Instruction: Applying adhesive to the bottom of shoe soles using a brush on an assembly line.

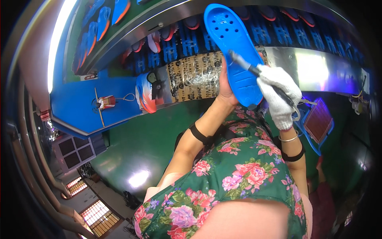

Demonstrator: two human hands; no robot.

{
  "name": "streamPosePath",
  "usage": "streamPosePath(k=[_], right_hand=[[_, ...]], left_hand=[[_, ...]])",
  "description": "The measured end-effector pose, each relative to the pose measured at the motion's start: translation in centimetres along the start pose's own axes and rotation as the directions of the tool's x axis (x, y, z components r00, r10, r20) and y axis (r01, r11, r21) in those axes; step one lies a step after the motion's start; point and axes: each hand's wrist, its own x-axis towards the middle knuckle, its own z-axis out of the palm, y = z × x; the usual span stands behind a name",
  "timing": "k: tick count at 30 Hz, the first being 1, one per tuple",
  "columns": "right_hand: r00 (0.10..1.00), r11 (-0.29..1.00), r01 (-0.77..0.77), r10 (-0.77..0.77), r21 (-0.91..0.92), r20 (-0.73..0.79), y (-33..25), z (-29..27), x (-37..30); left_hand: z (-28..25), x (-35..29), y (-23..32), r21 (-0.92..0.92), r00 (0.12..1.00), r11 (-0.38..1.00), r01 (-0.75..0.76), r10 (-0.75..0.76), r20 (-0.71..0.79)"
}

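Note:
My bare left hand point(227, 85) grips a blue shoe sole point(244, 83) from its left edge and holds it tilted up in front of me. The sole has several round holes near its far end, and a wet-looking sheen shows there. In a white knit glove, my right hand point(279, 93) is closed round the dark handle of a brush point(247, 65). The brush's pale tip lies against the middle of the sole's upper face, near its left edge. A thin pale tube loops beside my right wrist. The sole hides part of my left fingers.
Behind the sole runs a line of blue racks point(188, 44) with shoe parts. A metal ledge point(274, 55) is partly covered with taped cardboard point(195, 75). A colourful shoe point(146, 93) stands left, beside a blue side table point(75, 107) holding a small wound spool point(106, 102). A blue-framed stool point(318, 119) stands right.

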Motion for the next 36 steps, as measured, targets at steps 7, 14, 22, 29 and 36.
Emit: streamPosePath(k=[7, 14, 22, 29, 36], right_hand=[[0.957, 0.987, 0.052, -0.092, 0.149, 0.276, -0.8, -1.2, -0.3], [0.907, 0.940, 0.338, -0.312, -0.047, 0.283, -1.2, -1.3, -1.4], [0.945, 0.980, 0.195, -0.195, 0.029, 0.263, -1.1, -2.6, -1.1], [0.978, 0.993, -0.086, 0.070, 0.075, 0.195, -0.1, -3.3, -1.1], [0.923, 0.898, -0.286, 0.164, 0.334, 0.348, -0.6, -3.0, -2.8]], left_hand=[[-0.7, 0.5, 1.3, -0.128, 0.986, 0.992, 0.013, 0.009, 0.169], [-2.1, 1.4, 1.9, -0.115, 0.962, 0.985, 0.130, -0.097, 0.255], [-1.0, 1.8, 2.7, -0.082, 0.981, 0.986, 0.144, -0.131, 0.142], [-0.4, 2.2, 2.9, -0.045, 0.953, 0.984, 0.170, -0.152, 0.262], [-1.7, 3.2, 4.6, -0.012, 0.875, 0.940, 0.341, -0.313, 0.370]])
